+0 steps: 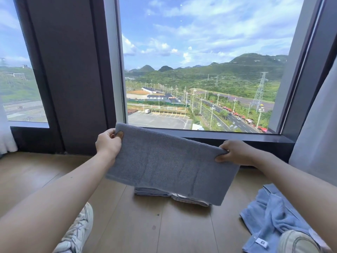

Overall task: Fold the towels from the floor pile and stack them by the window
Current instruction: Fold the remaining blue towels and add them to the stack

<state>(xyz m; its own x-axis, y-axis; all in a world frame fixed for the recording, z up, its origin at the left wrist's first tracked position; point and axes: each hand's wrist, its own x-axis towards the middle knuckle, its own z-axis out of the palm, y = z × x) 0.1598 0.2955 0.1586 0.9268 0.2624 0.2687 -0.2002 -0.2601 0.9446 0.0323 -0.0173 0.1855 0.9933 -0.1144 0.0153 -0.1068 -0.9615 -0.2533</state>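
A grey towel (pixel 169 165), folded to a long rectangle, hangs in the air in front of the window (pixel 200 70). My left hand (pixel 108 141) pinches its upper left corner and my right hand (pixel 235 152) pinches its upper right corner. Below it, on the wooden floor (pixel 136 225), lies a low stack of folded towels (pixel 164 193), mostly hidden by the held towel. A crumpled light blue towel (pixel 269 218) lies on the floor at the lower right, under my right forearm.
The dark window sill (pixel 228 138) runs just behind the stack. A dark pillar (pixel 73 79) stands at the left, a pale curtain (pixel 317 134) hangs at the right. My white shoes (pixel 78 232) rest on the floor at both lower corners.
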